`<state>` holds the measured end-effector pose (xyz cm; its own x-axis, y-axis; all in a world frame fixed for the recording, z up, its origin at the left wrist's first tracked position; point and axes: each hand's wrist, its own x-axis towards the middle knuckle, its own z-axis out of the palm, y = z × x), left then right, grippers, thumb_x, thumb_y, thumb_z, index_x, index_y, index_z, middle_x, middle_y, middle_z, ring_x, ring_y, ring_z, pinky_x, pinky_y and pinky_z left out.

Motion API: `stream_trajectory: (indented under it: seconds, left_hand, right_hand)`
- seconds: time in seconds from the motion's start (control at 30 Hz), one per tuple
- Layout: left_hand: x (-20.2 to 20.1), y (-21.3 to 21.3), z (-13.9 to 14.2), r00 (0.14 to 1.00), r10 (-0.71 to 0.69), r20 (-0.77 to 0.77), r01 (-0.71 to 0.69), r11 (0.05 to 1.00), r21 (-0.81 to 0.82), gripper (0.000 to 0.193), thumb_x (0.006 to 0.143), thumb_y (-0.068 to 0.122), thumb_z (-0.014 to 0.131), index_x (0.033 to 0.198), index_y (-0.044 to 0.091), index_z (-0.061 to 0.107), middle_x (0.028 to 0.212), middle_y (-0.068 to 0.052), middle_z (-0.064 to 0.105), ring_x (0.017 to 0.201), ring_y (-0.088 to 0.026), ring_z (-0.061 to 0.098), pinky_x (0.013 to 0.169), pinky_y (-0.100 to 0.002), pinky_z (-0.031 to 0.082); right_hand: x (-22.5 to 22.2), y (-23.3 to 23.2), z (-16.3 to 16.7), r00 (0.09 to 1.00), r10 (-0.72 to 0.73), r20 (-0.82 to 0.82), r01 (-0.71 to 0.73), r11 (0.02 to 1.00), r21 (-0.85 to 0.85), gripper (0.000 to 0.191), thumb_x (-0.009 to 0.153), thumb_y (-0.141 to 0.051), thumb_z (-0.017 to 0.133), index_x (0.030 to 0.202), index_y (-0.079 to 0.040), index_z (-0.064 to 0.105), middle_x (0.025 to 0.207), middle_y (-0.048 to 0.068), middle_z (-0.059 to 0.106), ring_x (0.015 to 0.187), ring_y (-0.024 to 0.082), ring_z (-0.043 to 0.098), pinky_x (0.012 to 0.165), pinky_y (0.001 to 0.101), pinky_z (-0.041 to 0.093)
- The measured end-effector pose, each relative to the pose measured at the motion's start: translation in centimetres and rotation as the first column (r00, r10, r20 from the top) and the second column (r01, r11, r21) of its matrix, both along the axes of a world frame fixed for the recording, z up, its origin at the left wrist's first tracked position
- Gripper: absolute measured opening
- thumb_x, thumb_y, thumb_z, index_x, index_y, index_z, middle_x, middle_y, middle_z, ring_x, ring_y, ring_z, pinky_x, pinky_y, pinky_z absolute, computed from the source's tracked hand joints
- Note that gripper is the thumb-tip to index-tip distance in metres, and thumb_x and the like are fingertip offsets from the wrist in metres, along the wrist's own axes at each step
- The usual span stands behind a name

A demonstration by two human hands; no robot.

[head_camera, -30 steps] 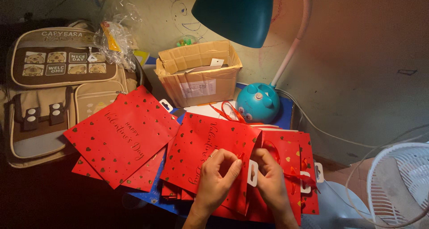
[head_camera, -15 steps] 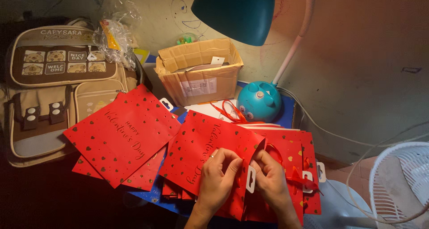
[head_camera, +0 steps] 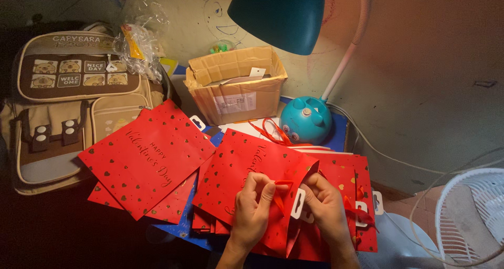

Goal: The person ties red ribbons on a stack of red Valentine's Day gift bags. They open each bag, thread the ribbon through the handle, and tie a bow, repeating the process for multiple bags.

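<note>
A flat red paper gift bag [head_camera: 236,169] with gold hearts lies on top of a pile of like bags at the middle. My left hand [head_camera: 252,208] pinches its red ribbon handle [head_camera: 281,195] at the bag's top edge. My right hand [head_camera: 325,206] grips the same edge beside a white hang tag [head_camera: 298,203]. More red bags [head_camera: 352,179] lie under and to the right of my hands. A second pile of red bags [head_camera: 147,158] is fanned out to the left.
A beige and brown backpack [head_camera: 58,106] stands at the left. An open cardboard box [head_camera: 236,85] sits at the back. A teal desk lamp [head_camera: 304,119] stands behind the bags. A white fan [head_camera: 467,216] is at the lower right.
My hands have shifted slightly on the bag's top edge, with the left fingers now closed on the ribbon. The piles have not moved.
</note>
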<state>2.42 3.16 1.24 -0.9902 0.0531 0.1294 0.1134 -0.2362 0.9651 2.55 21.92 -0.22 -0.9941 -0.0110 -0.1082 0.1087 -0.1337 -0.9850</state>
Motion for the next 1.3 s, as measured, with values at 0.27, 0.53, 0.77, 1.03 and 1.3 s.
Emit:
stream_trajectory:
  seconds: [0.27, 0.53, 0.77, 1.03, 1.3]
  left_hand:
    - [-0.5, 0.4, 2.5, 0.990, 0.026, -0.140, -0.069, 0.946, -0.316, 0.023, 0.087, 0.011, 0.077, 0.109, 0.004, 0.074, 0.094, -0.006, 0.075, 0.083, -0.014, 0.072, 0.073, -0.028, 0.057]
    - [-0.4, 0.5, 1.4, 0.985, 0.149, -0.089, -0.162, 0.974, -0.160, 0.007, 0.090, 0.007, 0.073, 0.095, 0.002, 0.076, 0.084, -0.006, 0.076, 0.078, -0.012, 0.074, 0.071, -0.026, 0.058]
    - [-0.5, 0.9, -0.2, 0.984, 0.178, -0.018, -0.177, 0.984, 0.025, 0.012, 0.102, 0.012, 0.061, 0.103, 0.000, 0.065, 0.096, -0.007, 0.080, 0.089, -0.013, 0.076, 0.082, -0.029, 0.062]
    - [-0.7, 0.9, 1.0, 0.992, 0.051, -0.113, -0.078, 0.964, -0.254, 0.043, 0.086, 0.018, 0.077, 0.125, 0.005, 0.064, 0.111, -0.010, 0.073, 0.100, -0.017, 0.072, 0.084, -0.031, 0.056]
    - [-1.0, 1.8, -0.3, 0.986, 0.119, -0.118, -0.154, 0.921, -0.359, 0.013, 0.095, 0.017, 0.070, 0.102, 0.006, 0.072, 0.093, -0.007, 0.078, 0.085, -0.018, 0.078, 0.074, -0.031, 0.060]
  right_hand:
    - [0.3, 0.2, -0.7, 0.998, -0.066, 0.013, 0.064, 0.995, 0.081, 0.014, 0.100, -0.015, 0.061, 0.100, -0.002, 0.067, 0.070, 0.001, 0.067, 0.052, 0.003, 0.054, 0.044, 0.0207, 0.038]
    - [0.4, 2.2, 0.1, 0.985, 0.172, 0.020, -0.173, 0.964, 0.203, 0.017, 0.100, -0.014, 0.061, 0.096, 0.001, 0.068, 0.071, 0.006, 0.074, 0.057, 0.009, 0.067, 0.051, 0.0239, 0.053]
    - [0.1, 0.6, -0.7, 1.000, -0.025, -0.011, 0.027, 0.980, 0.198, 0.013, 0.095, -0.010, 0.065, 0.102, -0.001, 0.070, 0.078, 0.003, 0.073, 0.065, 0.007, 0.066, 0.057, 0.0222, 0.052]
    - [-0.1, 0.8, -1.5, 0.992, -0.124, -0.032, 0.127, 0.985, 0.115, 0.016, 0.095, -0.008, 0.065, 0.106, 0.001, 0.072, 0.085, 0.002, 0.075, 0.071, 0.005, 0.066, 0.059, 0.0213, 0.052]
    - [0.0, 0.5, -1.7, 0.992, -0.129, -0.009, 0.129, 0.983, 0.133, 0.016, 0.095, -0.009, 0.065, 0.105, 0.000, 0.073, 0.083, 0.001, 0.075, 0.068, 0.004, 0.066, 0.056, 0.0207, 0.051]
